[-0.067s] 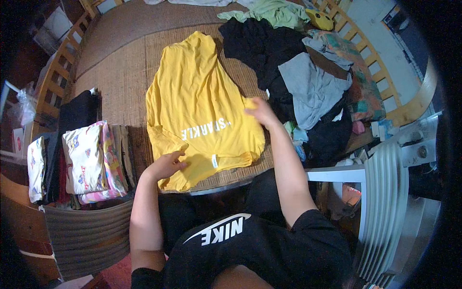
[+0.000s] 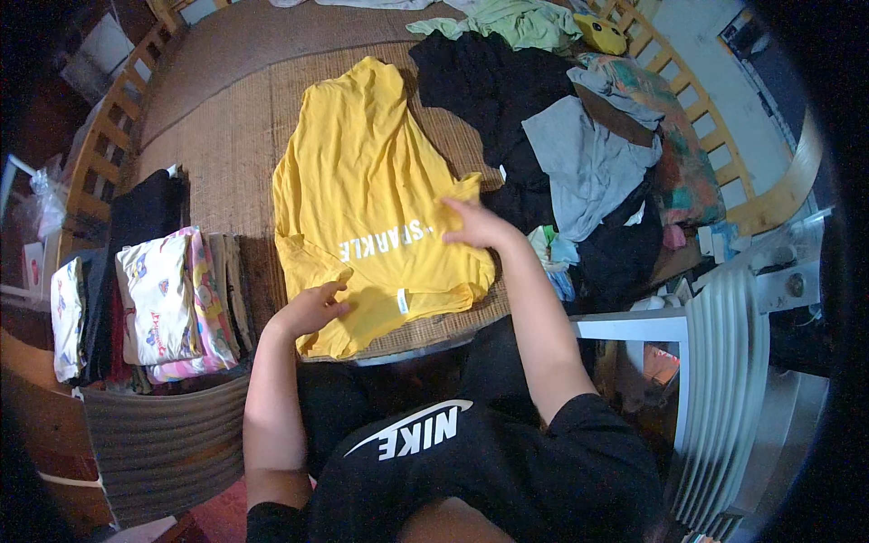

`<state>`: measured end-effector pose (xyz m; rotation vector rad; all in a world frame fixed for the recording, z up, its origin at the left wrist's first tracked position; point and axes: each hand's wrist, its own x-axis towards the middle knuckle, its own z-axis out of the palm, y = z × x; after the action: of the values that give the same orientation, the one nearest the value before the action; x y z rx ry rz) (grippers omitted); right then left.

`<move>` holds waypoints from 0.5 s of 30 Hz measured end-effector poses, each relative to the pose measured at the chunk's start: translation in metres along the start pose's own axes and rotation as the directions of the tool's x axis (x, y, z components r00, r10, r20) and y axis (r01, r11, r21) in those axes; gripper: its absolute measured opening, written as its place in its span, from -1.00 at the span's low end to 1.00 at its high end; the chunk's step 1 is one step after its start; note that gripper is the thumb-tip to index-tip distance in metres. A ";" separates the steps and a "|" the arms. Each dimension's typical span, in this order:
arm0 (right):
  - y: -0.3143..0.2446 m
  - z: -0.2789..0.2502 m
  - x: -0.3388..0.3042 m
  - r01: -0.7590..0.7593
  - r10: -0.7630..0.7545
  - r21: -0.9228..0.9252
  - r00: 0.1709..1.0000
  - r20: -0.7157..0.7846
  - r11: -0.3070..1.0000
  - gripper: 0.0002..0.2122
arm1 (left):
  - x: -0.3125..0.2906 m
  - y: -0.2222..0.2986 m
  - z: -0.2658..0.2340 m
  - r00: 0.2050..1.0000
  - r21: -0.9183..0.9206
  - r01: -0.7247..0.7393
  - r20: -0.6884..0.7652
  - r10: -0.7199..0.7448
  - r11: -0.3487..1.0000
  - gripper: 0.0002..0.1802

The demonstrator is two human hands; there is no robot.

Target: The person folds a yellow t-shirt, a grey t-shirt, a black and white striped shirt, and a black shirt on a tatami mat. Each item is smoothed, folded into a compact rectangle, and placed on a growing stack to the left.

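Observation:
A yellow T-shirt [image 2: 358, 172] with white lettering lies spread on the woven mat, its neck opening toward me and its hem at the far end. Over the sleeve at its near left rests my left hand [image 2: 317, 308], fingers apart and holding nothing. My right hand [image 2: 472, 224] is over the shirt's right side, beside the lettering, with its fingers spread and nothing gripped. The right sleeve [image 2: 466, 186] is turned in and sticks up a little just beyond that hand. Whether either hand presses on the cloth I cannot tell.
Folded clothes [image 2: 161, 294] stand in a row at the left edge of the mat [image 2: 226, 136]. To the right lie a heap of black clothes [image 2: 489, 81], a grey garment [image 2: 579, 163] and a patterned pillow [image 2: 692, 167]. Wooden rails [image 2: 113, 131] border the bed.
My right hand has moved left, off the right sleeve and onto the shirt's body, its fingers opening. My left hand has stayed in place.

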<state>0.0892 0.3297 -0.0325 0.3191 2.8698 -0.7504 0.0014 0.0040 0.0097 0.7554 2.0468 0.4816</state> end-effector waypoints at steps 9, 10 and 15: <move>0.009 0.008 -0.008 -0.367 0.366 -0.037 0.930 -0.016 0.930 -0.65 | 0.002 -0.003 0.001 0.999 -0.019 -0.025 -0.037 0.024 1.000 -0.42; 0.012 0.011 0.002 -0.363 0.361 -0.002 0.927 -0.099 0.932 -0.65 | 0.001 -0.004 0.001 0.999 -0.028 -0.023 -0.039 0.021 0.999 -0.43; 0.027 0.013 0.049 -0.248 0.209 -0.017 0.849 -0.485 0.969 -0.67 | 0.011 -0.004 0.008 0.986 -0.028 -0.088 -0.147 0.083 0.996 -0.54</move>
<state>0.0501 0.3544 -0.0668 0.9436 3.2124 -0.5729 0.0016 0.0088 -0.0034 0.8104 2.1420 0.6352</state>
